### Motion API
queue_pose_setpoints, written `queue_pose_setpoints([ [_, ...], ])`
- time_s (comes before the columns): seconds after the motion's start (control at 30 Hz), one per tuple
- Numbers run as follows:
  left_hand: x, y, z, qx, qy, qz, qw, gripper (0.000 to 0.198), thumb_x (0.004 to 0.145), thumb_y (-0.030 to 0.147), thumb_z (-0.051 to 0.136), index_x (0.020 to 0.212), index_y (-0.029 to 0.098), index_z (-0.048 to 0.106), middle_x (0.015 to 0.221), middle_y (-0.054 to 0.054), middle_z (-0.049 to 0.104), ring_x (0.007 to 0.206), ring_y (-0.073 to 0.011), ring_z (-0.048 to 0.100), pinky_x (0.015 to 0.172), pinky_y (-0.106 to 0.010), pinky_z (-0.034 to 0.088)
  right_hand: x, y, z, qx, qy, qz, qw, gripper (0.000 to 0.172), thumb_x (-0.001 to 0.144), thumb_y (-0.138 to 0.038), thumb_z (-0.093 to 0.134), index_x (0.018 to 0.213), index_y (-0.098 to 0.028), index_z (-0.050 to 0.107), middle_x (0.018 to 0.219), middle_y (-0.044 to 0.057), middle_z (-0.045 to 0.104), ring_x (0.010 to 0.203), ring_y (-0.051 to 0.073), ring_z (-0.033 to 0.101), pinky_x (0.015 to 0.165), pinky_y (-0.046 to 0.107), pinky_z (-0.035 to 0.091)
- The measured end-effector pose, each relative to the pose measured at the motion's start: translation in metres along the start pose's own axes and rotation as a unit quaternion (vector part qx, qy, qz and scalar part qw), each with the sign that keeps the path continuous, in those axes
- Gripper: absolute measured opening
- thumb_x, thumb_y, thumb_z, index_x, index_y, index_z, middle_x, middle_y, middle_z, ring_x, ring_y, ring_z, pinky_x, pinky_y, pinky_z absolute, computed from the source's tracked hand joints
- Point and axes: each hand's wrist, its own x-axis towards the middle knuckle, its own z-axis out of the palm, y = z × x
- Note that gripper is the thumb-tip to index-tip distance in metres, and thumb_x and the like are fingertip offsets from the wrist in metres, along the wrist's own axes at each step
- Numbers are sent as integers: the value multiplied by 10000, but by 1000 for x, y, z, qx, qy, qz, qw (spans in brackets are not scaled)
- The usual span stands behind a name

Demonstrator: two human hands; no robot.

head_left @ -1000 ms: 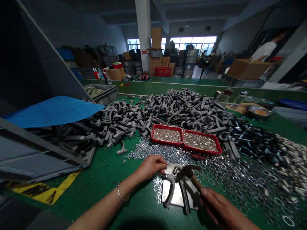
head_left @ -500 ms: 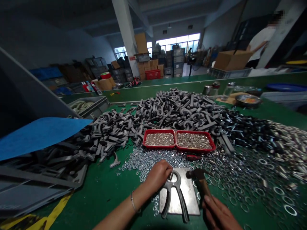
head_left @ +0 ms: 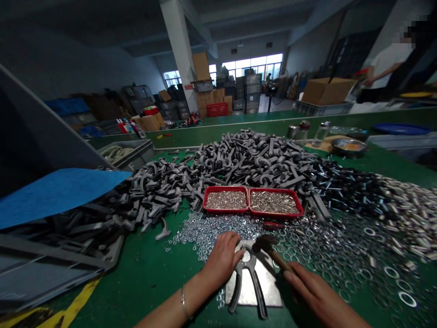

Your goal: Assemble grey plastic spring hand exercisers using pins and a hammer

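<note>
A grey plier-shaped clamp (head_left: 251, 269), with a round ring-like head and two spread handles, lies on a flat metal plate (head_left: 272, 291). My left hand (head_left: 223, 254) is closed on the left side of the clamp's head, with the thumb at the ring's edge; the fingertips are partly hidden. In my right hand (head_left: 303, 284) is a hammer (head_left: 278, 259), gripped by its wooden handle. The hammer's head is over the plate, close to the right of the clamp's ring; whether it touches the clamp I cannot tell.
Two red trays (head_left: 225, 212) of small metal pins stand behind the plate. Around them spread small nuts (head_left: 194, 232), larger metal rings (head_left: 408, 299) and a heap of grey clamp parts (head_left: 246, 157). A grey crate (head_left: 61, 269) is at left. Far right stands a person (head_left: 389, 66).
The hammer has moved left and over the plate, close to the clamp's head. My left thumb has come down by the ring, where a small metal pin was held. The background person has shifted right.
</note>
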Motion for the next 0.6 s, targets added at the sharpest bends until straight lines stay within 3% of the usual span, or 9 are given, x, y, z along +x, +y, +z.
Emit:
queue_pose_setpoints([
  [0.1,-18,5,-20,-54,-1,-20,998,207,949,154,508,1154,178,521,1178,-101,564,1121,-243,505,1016,-447,416,10,-22,-8,-81,-19,-46,996,374,993,-525,369,1011,-262,633,884,44,710,807,220,655,739,311,499],
  [0.23,-33,9,-29,-33,-101,-12,994,210,916,183,577,1126,196,572,1155,-80,587,1092,-263,498,994,-464,402,30,-31,0,-180,-38,-55,981,358,1004,-491,331,985,-236,582,884,77,711,812,245,659,756,351,477],
  [0.33,-31,10,-27,-4,-133,-32,991,115,952,202,534,1033,187,614,1078,-70,612,1042,-257,506,951,-443,413,48,-23,4,-206,-80,-25,975,379,997,-516,351,912,-234,590,842,76,713,767,241,659,733,348,471],
  [0.43,-26,11,-28,0,-139,-35,990,110,955,202,531,1014,173,618,1086,-75,613,1039,-253,504,951,-432,410,56,-23,2,-197,-71,-55,976,393,1011,-506,314,948,-240,596,898,72,716,822,238,659,773,347,466],
  [0.6,-25,11,-33,17,-153,-37,987,116,955,213,541,1014,158,625,1087,-84,617,1040,-260,509,957,-435,408,42,-35,-3,-229,-91,-35,968,346,982,-481,403,932,-232,637,843,83,732,744,247,668,702,340,469],
])
